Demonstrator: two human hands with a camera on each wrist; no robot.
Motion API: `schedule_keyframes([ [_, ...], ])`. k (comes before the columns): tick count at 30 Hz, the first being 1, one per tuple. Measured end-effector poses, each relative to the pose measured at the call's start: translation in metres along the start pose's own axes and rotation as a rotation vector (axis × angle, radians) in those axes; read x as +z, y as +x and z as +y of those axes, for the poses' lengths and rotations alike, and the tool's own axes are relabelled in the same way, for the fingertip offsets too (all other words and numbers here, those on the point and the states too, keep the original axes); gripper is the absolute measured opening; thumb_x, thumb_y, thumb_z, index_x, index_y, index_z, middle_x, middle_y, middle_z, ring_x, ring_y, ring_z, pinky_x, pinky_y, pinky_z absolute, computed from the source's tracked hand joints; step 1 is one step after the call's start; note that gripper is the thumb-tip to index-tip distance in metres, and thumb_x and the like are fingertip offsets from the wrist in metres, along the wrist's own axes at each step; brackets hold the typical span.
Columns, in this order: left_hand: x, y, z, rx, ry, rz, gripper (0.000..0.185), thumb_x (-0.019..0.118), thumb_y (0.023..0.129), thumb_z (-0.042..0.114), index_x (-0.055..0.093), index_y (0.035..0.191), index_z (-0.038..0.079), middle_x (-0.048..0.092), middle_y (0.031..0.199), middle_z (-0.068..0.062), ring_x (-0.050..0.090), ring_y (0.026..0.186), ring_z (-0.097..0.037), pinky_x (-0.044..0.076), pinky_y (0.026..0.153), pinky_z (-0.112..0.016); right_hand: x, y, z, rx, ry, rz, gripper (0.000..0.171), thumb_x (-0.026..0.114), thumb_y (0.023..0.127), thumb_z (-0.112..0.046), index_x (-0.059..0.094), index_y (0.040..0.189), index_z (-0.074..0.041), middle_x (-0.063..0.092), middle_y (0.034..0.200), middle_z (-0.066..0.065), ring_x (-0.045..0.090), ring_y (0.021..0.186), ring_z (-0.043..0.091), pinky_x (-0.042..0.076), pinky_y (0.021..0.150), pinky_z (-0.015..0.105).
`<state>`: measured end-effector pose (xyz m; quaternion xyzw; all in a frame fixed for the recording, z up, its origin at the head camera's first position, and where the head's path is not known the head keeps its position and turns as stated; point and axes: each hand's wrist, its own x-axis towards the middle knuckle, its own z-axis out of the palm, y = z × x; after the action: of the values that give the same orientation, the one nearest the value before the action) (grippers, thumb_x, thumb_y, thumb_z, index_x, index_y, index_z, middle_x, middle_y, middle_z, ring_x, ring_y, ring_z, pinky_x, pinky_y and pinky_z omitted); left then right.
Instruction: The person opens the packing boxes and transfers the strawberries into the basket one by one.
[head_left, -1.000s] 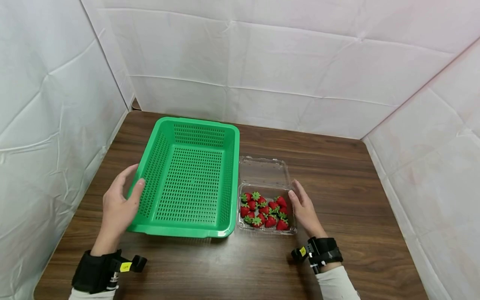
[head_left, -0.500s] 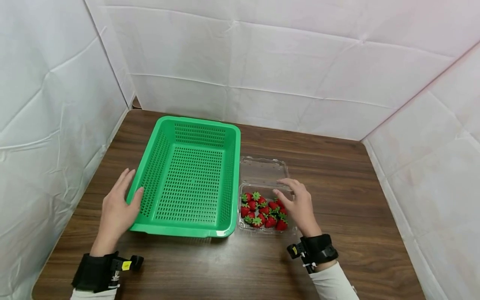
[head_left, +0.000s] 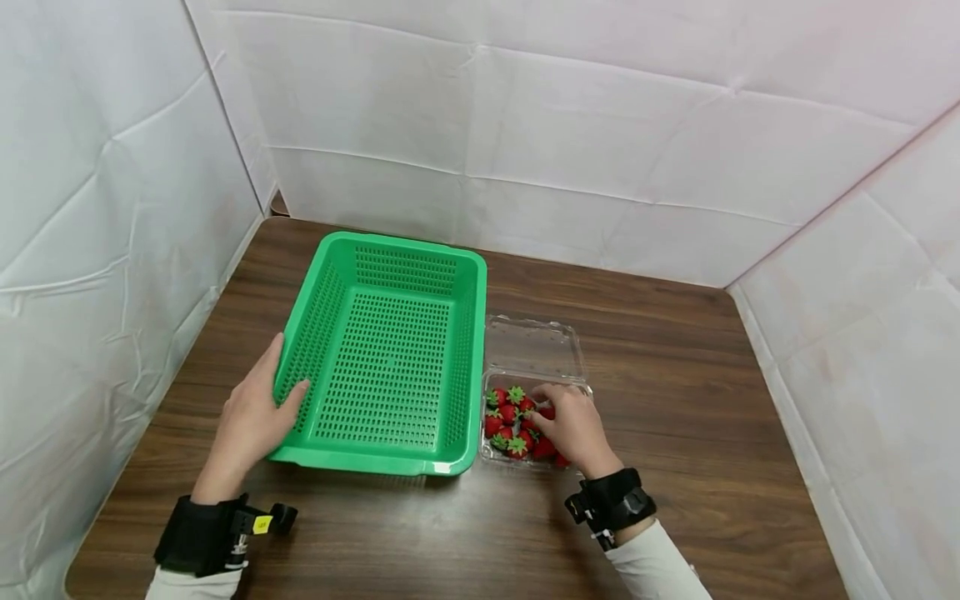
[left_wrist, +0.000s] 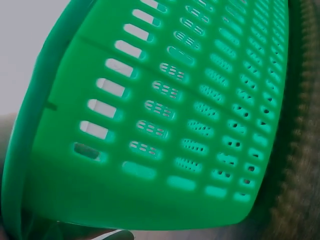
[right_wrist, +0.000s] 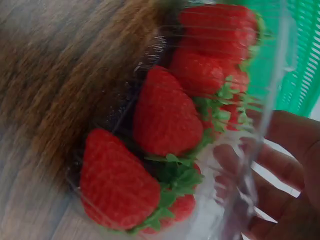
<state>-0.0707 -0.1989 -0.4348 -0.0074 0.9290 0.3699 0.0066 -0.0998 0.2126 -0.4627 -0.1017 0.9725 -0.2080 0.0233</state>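
Observation:
A green plastic basket (head_left: 390, 367) with perforated walls stands on the left of the table. My left hand (head_left: 255, 412) grips its left rim, thumb over the inside and fingers along the outside; the left wrist view is filled by the basket's slotted wall (left_wrist: 165, 115). Right beside it is an open clear plastic clamshell box (head_left: 491, 457) holding several red strawberries (head_left: 516, 447) with green leaves. My right hand (head_left: 573, 425) reaches down into the box, thumb and fingers spread over the strawberries. In the right wrist view, its fingers (right_wrist: 280, 165) lie beyond strawberries (right_wrist: 117, 180) nearest the camera.
The box's clear lid (head_left: 534, 348) lies folded back behind it. Dark wood-grain tabletop (head_left: 675, 400) surrounds both containers. White sheeting (head_left: 570, 108) walls off the back and both sides.
My right hand has moved left from the box's right edge and down onto the strawberries. My left hand's fingers have shifted closer against the basket, the thumb now across its rim.

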Motion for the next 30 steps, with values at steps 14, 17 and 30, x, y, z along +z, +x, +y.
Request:
schedule_keyframes([
  [14,-0.003,-0.001,0.001,0.029,0.007,-0.003,0.072,0.048,0.1,0.017,0.004,0.157,0.008,0.021,0.156,-0.03,0.031,0.135,-0.054,0.031,0.101,-0.067,0.013,0.005,-0.006,-0.017,-0.194,0.032,0.032,0.078,0.082,-0.029,0.073,0.108,-0.011,0.074,0.089,0.008,0.062,0.083,0.027,0.048,0.07,0.042],
  [17,0.0,-0.002,0.0,0.033,0.022,0.006,0.071,0.048,0.1,0.014,0.004,0.156,0.007,0.02,0.157,-0.029,0.033,0.133,-0.054,0.033,0.099,-0.068,0.015,0.005,-0.006,-0.015,-0.224,0.025,0.034,0.077,0.082,-0.031,0.073,0.109,-0.01,0.074,0.089,0.009,0.062,0.082,0.028,0.049,0.07,0.043],
  [30,0.004,-0.001,-0.004,0.06,0.015,0.044,0.068,0.043,0.099,0.0,0.007,0.156,0.008,0.027,0.154,-0.029,0.044,0.122,-0.055,0.04,0.089,-0.067,0.017,0.008,-0.004,-0.023,-0.181,0.049,0.03,0.077,0.083,-0.027,0.074,0.107,-0.009,0.073,0.083,0.007,0.06,0.074,0.025,0.047,0.065,0.038],
])
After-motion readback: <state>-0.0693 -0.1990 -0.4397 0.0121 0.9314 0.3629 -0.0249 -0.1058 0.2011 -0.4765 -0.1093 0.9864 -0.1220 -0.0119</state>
